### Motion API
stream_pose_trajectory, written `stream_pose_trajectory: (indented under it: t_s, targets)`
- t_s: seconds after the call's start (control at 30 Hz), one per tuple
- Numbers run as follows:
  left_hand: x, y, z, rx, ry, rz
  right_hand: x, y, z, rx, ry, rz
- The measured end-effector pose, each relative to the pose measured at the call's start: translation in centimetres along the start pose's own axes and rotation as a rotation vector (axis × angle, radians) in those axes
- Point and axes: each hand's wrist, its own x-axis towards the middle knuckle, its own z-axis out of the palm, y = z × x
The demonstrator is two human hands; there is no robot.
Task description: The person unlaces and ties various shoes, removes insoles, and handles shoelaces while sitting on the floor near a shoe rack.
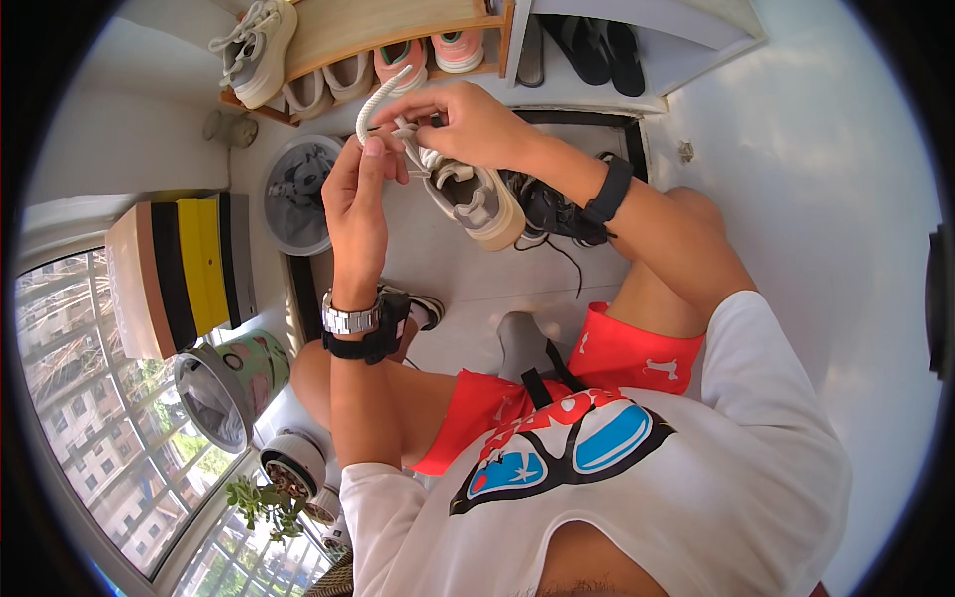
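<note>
My left hand pinches a thick white shoelace, whose free end curls up above the thumb. Close beside it on the right, my right hand has its fingers bent around the lace and the front of a beige and grey sneaker. That sneaker hangs below the right hand, its heel towards me and its opening facing up. The right fingers partly hide the laced part. Just right of the sneaker, partly behind my right forearm, lies a black shoe with a loose black lace.
Ahead is a wooden shoe rack with several shoes; dark slippers lie in a white cabinet at its right. A lined bin, stacked boxes, a green bin and potted plants stand on the left by the window.
</note>
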Motion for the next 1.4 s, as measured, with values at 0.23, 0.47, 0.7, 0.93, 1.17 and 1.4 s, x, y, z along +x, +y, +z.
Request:
stream_pose_trajectory:
  t_s: [0.23, 0.47, 0.7, 0.93, 1.17, 1.4]
  targets:
    - [0.3, 0.0, 0.1, 0.1, 0.017, 0.074, 0.3, -0.8, -0.9, 0.93, 0.149, 0.288]
    - [1.0, -1.4, -0.9, -0.295, 0.193, -0.048, 1.3, -0.9, -1.7, 1.108, 0.362, 0.302]
    - [1.8, -3.9, -4.1, -0.583, 0.26, -0.116, 1.4, 1.5, -5.2, 1.136, 0.549, 0.338]
    - [1.8, -7.9, -12.3, -0.781, 0.465, -0.225, -0.3, 8.0, -13.4, 1.013, 0.686, 0.323]
    - [0.1, -3.1, -9.0, -0.419, 0.408, -0.042, -1.8, 6.4, -16.1, 0.883, 0.766, 0.276]
    - [-0.9, -2.0, -4.2, -0.12, 0.248, -0.026, -1.0, 1.1, -10.5, -0.342, 0.348, 0.017]
